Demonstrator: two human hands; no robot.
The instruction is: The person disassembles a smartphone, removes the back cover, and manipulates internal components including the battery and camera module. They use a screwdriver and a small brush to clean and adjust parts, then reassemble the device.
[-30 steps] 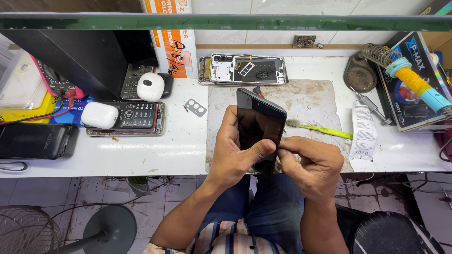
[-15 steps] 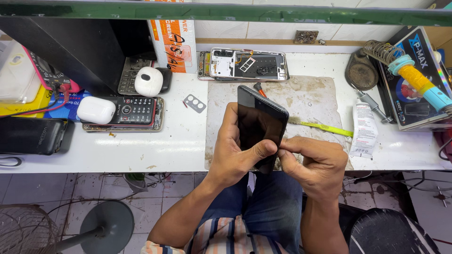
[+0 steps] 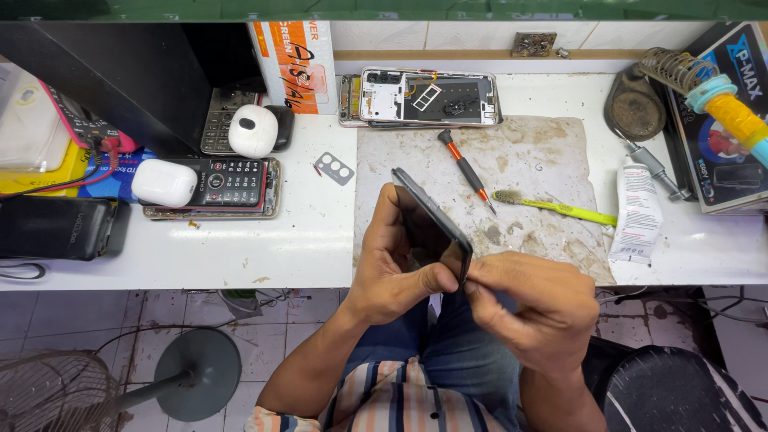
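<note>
Head cam is looking straight down at a white bench; left hand (image 3: 392,272) is gripping a dark smartphone (image 3: 428,228) tilted on edge in the middle of the frame, fingers curled round its back, thumb pressing near the lower corner; right hand (image 3: 532,308) is pinching that same lower corner, fingers mostly closed. Behind the phone a stained work mat (image 3: 528,172) is carrying a small screwdriver (image 3: 466,170) and a yellow-green toothbrush (image 3: 552,206); an opened phone frame (image 3: 428,98) is sitting at upper centre; a keypad phone (image 3: 228,182) and white earbud case (image 3: 164,182) are lying left.
</note>
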